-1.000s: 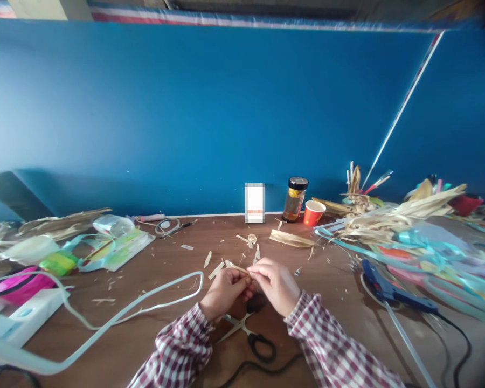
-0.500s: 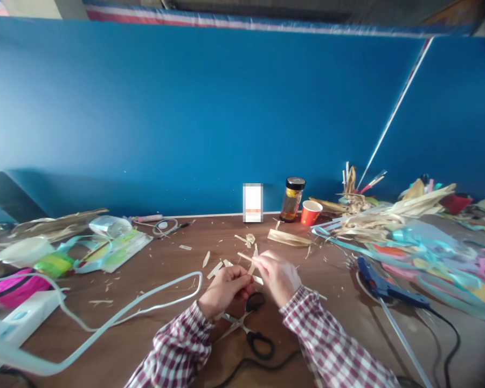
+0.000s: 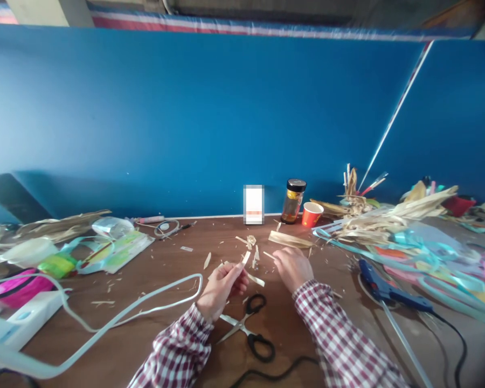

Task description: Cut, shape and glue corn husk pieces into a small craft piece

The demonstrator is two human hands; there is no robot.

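Observation:
My left hand (image 3: 222, 285) is closed, pinching a short pale strip of dried husk (image 3: 246, 258) between thumb and fingers. To its right, my right hand (image 3: 293, 268) is closed around a thin pale stick (image 3: 269, 255) whose tip pokes out to the left. Loose husk scraps (image 3: 256, 253) lie on the brown table between and beyond the hands, and a curled pale piece (image 3: 256, 280) is close to my left fingers. Below the hands, black-handled scissors (image 3: 242, 325) lie with their blades spread.
A blue glue gun (image 3: 390, 288) and a heap of ribbons and husks (image 3: 400, 226) occupy the right side. A dark-lidded jar (image 3: 293, 202) and red paper cup (image 3: 312, 214) stand at the back. On the left are a white cable (image 3: 145, 293) and a power strip (image 3: 24, 323).
My hands have moved apart. The right hand went right with the stick; the left hand now holds the husk strip raised, where the hands were close together before.

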